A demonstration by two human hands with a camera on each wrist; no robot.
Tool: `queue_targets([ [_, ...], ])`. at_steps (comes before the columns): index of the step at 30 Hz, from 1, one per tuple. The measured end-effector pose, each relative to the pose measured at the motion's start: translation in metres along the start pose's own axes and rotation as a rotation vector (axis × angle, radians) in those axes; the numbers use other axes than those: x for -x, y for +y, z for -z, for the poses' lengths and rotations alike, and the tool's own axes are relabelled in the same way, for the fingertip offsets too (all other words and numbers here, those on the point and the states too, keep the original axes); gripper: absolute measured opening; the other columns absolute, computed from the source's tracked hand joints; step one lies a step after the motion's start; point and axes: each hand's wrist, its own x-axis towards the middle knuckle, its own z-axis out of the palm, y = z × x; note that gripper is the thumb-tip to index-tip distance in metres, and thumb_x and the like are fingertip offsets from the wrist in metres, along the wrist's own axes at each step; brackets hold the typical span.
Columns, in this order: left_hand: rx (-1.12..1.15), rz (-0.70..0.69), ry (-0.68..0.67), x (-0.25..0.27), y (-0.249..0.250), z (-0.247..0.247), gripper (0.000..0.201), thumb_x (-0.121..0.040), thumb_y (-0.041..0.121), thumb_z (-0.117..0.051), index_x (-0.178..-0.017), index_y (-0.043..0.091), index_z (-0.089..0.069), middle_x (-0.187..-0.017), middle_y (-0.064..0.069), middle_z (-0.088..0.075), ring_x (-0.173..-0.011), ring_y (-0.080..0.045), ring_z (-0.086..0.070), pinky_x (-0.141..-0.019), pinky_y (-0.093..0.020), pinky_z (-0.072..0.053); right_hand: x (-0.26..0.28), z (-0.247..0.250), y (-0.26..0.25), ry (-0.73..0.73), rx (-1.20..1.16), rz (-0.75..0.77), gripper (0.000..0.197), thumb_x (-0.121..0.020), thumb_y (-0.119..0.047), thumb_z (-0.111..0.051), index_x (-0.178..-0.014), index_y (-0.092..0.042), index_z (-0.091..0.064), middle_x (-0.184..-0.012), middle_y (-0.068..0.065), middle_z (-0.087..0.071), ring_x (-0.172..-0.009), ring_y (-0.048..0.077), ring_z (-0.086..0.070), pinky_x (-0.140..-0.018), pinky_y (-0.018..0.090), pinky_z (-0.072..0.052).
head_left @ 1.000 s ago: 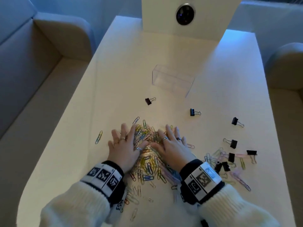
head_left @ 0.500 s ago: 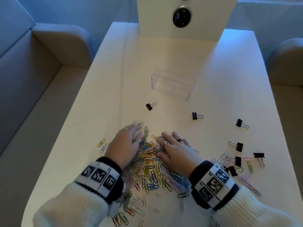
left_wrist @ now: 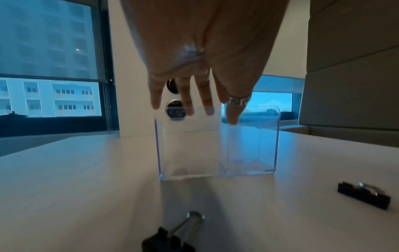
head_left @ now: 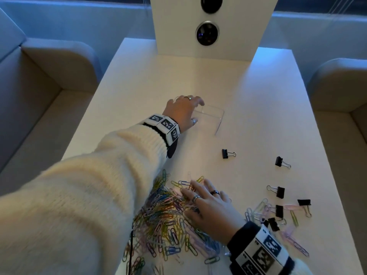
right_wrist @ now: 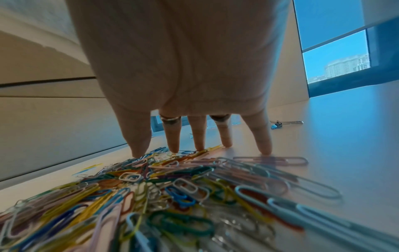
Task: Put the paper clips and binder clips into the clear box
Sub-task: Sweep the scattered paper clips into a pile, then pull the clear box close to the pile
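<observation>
The clear box (head_left: pixel 213 121) stands empty in the middle of the white table (head_left: pixel 258 92). My left hand (head_left: pixel 190 110) hovers over its left end, fingers spread and nearly straight; in the left wrist view the left hand (left_wrist: pixel 194 110) has its fingertips at the rim of the clear box (left_wrist: pixel 215 150), contact unclear. My right hand (head_left: pixel 198 197) lies flat with fingers spread on the coloured paper clips (head_left: pixel 164 211). In the right wrist view the right hand (right_wrist: pixel 200 148) touches the paper clips (right_wrist: pixel 172 187) with its fingertips. Black binder clips (head_left: pixel 228 154) lie scattered to the right.
More binder clips (head_left: pixel 277 191) and pale paper clips (head_left: pixel 258 211) lie at the right front. One binder clip (left_wrist: pixel 170 238) sits under my left wrist, another (left_wrist: pixel 364 196) to its right. A white pillar with round lenses (head_left: pixel 207 33) stands at the table's back; sofas flank both sides.
My left hand has left the paper clip pile and reached forward to the clear box. The right hand has stayed on the pile. The view has shifted forward.
</observation>
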Motion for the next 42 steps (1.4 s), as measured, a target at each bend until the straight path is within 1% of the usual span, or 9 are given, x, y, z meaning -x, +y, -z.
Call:
queue_targets([
  [7,0.073,-0.104,0.143,0.004,-0.005,-0.003,0.022,-0.090,0.013,-0.054,-0.110,0.017,-0.063,-0.110,-0.001,-0.065,-0.108,-0.021,-0.055,-0.088,-0.031,-0.039,0.009,0.022,0.012,0.281,-0.272,0.020,0.045,-0.095,-0.041,-0.037,-0.139,-0.035,-0.029,-0.150,-0.008,-0.025,-0.139,0.014,-0.021,-0.113,0.033,-0.023],
  [10,0.115,-0.215,0.254,0.024,-0.009,0.010,0.020,-0.089,0.013,-0.058,-0.106,0.015,-0.066,-0.104,-0.003,-0.068,-0.101,-0.024,-0.058,-0.080,-0.034,-0.047,0.011,0.049,0.027,0.694,-0.640,0.024,0.022,-0.093,-0.026,-0.048,-0.113,-0.032,-0.056,-0.115,-0.010,-0.060,-0.103,0.001,-0.055,-0.089,0.018,-0.043],
  [13,0.155,-0.398,0.289,0.056,-0.017,0.027,0.016,-0.086,0.015,-0.059,-0.098,0.011,-0.069,-0.094,-0.005,-0.070,-0.091,-0.024,-0.060,-0.072,-0.035,-0.052,0.006,0.084,0.048,0.900,-0.972,-0.047,0.012,-0.092,-0.023,-0.052,-0.089,-0.033,-0.057,-0.092,-0.009,-0.065,-0.085,0.005,-0.061,-0.071,0.026,-0.049],
  [17,0.179,-0.513,0.221,0.106,-0.026,0.046,0.026,-0.087,0.023,-0.049,-0.098,0.012,-0.069,-0.093,-0.004,-0.069,-0.090,-0.016,-0.055,-0.071,-0.035,-0.052,-0.017,0.122,0.052,0.444,-1.168,-0.158,0.030,-0.092,-0.045,-0.042,-0.108,-0.023,-0.054,-0.111,0.001,-0.060,-0.095,0.021,-0.058,-0.073,0.037,-0.051],
  [24,0.201,-0.587,0.109,0.169,-0.033,0.053,0.026,-0.087,0.012,-0.046,-0.097,0.013,-0.070,-0.096,-0.003,-0.069,-0.091,-0.017,-0.059,-0.079,-0.041,-0.054,-0.053,0.103,-0.006,-0.347,-1.199,0.059,0.079,-0.066,-0.072,-0.053,-0.131,-0.029,-0.042,-0.125,0.011,-0.055,-0.102,0.034,-0.062,-0.079,0.049,-0.053],
  [27,0.202,-0.531,0.093,0.184,-0.044,0.056,0.026,-0.086,0.013,-0.047,-0.099,0.015,-0.070,-0.098,-0.002,-0.069,-0.097,-0.017,-0.057,-0.080,-0.041,-0.053,-0.056,0.095,-0.029,-0.363,-1.224,0.071,0.059,-0.082,-0.057,-0.049,-0.135,-0.036,-0.035,-0.119,0.011,-0.055,-0.085,0.025,-0.066,-0.066,0.039,-0.056],
  [31,0.219,-0.334,0.162,0.198,-0.064,0.058,0.025,-0.085,0.026,-0.049,-0.105,0.037,-0.060,-0.122,0.003,-0.058,-0.118,-0.016,-0.041,-0.095,-0.040,-0.045,-0.061,0.089,-0.048,-0.273,-1.396,0.118,0.045,-0.087,-0.037,-0.057,-0.127,-0.046,-0.039,-0.126,0.022,-0.045,-0.092,0.035,-0.064,-0.076,0.050,-0.054],
  [36,0.826,0.128,0.168,0.229,-0.058,0.047,0.068,-0.070,0.025,-0.057,-0.119,0.065,-0.033,-0.136,0.029,-0.032,-0.130,0.001,-0.030,-0.105,-0.030,-0.027,-0.066,0.079,-0.078,0.036,-1.749,0.129,0.035,-0.088,-0.023,-0.057,-0.114,-0.036,-0.037,-0.104,0.009,-0.037,-0.086,0.032,-0.058,-0.081,0.059,-0.050],
  [42,1.203,0.256,0.625,0.267,-0.041,0.020,0.057,-0.071,0.036,-0.060,-0.125,0.039,-0.042,-0.128,0.012,-0.052,-0.116,-0.011,-0.054,-0.091,-0.024,-0.046,-0.062,0.065,-0.113,0.143,-1.910,0.084,0.041,-0.085,-0.018,-0.060,-0.107,-0.037,-0.030,-0.100,0.008,-0.038,-0.103,0.034,-0.052,-0.084,0.058,-0.048],
])
